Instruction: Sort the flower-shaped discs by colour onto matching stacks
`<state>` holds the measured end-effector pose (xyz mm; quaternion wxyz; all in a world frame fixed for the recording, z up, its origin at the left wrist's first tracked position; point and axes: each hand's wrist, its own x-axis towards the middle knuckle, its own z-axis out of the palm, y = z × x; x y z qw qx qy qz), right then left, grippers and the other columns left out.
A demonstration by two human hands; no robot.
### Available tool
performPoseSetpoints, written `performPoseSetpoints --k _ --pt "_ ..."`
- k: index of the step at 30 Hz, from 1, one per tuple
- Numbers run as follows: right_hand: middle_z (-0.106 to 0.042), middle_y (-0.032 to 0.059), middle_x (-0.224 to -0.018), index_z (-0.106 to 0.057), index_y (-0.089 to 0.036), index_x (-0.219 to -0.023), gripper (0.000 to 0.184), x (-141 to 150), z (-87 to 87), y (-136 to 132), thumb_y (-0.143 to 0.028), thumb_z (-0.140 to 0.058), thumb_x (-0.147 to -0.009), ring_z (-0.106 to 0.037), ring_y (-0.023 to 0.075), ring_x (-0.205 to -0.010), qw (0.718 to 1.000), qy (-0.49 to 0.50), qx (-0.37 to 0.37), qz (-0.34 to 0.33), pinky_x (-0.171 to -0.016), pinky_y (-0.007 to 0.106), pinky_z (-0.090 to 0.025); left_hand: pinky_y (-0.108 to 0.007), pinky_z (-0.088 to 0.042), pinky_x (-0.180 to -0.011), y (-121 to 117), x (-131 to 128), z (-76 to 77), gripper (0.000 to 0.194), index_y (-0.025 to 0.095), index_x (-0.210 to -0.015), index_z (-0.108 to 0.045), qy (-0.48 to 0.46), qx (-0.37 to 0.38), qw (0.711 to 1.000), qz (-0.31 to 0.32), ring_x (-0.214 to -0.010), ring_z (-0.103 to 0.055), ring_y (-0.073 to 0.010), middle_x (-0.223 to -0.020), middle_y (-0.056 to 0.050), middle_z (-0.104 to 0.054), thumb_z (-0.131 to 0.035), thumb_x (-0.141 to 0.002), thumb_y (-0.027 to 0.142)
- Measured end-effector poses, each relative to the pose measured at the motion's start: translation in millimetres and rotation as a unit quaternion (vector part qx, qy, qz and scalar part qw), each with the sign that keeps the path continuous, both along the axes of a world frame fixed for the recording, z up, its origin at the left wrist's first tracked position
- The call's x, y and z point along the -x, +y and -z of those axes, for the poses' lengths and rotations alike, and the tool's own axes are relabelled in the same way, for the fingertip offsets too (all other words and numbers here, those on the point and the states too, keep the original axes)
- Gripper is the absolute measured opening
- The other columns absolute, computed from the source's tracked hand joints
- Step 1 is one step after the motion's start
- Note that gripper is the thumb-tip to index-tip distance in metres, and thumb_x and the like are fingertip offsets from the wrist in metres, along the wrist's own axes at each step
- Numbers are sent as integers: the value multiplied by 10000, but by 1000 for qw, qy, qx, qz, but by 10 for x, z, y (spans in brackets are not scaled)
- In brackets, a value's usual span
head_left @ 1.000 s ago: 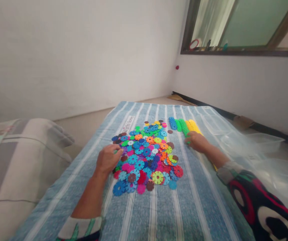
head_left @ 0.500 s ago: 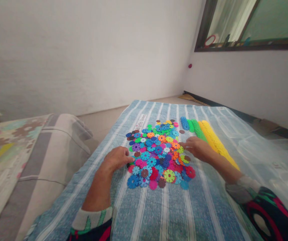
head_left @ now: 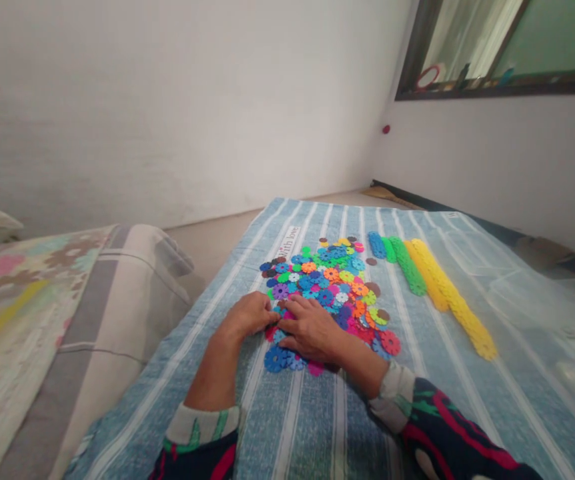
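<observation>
A loose heap of colourful notched plastic discs [head_left: 325, 277] covers the middle of the striped cloth. At the heap's left edge is my left hand [head_left: 248, 315], its fingers bent in and the tips close together. Whatever lies between those fingertips is too small to make out. My right hand [head_left: 312, 330] reaches across the heap from the right, palm down over the discs, fingers stretched and somewhat apart. Its fingertips come very near those of my left hand. Part of the heap is hidden beneath it.
Right of the heap lie rows of joined discs: a short blue row [head_left: 376, 245], a green row [head_left: 410, 270] and long yellow rows [head_left: 455, 307]. Clear plastic containers [head_left: 527, 293] stand at the right side. A cloth-covered surface [head_left: 132, 287] is at the left.
My right hand has moved left from the heap's right edge to its front left part, beside my left hand. My left hand stays at the left edge. The view has shifted slightly.
</observation>
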<state>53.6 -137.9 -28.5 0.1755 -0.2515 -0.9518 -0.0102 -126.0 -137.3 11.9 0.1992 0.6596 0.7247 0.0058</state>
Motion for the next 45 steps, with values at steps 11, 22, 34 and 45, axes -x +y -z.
performPoseSetpoints --k 11,22,34,45 --pt "-576 115 -1063 -681 -176 -901 335 -172 20 70 -464 -510 -914 -451 255 -1124 996 24 36 72 -933 423 -380 -272 -373 -560 -3 28 31 212 167 -805 -654 38 -40 998 -24 -746 -650 -238 -768 -82 -702 -635 -677 335" --pt "-579 97 -1058 -676 -185 -917 290 -14 110 65 -450 -562 -890 -425 255 -1160 993 24 51 106 -941 410 -353 -273 -433 -665 -52 -176 -36 314 190 -965 -632 71 -37 997 15 -920 -651 -264 -949 -85 -713 -643 -658 260" --pt "-596 93 -1034 -637 -177 -957 258 43 150 60 -416 -578 -881 -468 257 -1074 990 50 52 117 -905 406 -370 -260 -382 -583 36 -114 47 171 187 -789 -644 -33 -67 997 27 -714 -618 -211 -704 -17 -660 -626 -625 233" --pt "-616 83 -992 -602 -173 -980 208 -11 138 132 -358 -561 -893 -505 229 -984 988 82 32 127 -832 367 -396 -241 -396 -530 117 -153 93 288 186 -656 -613 -196 -46 978 58 -550 -560 -153 -559 10 -628 -522 -666 459"
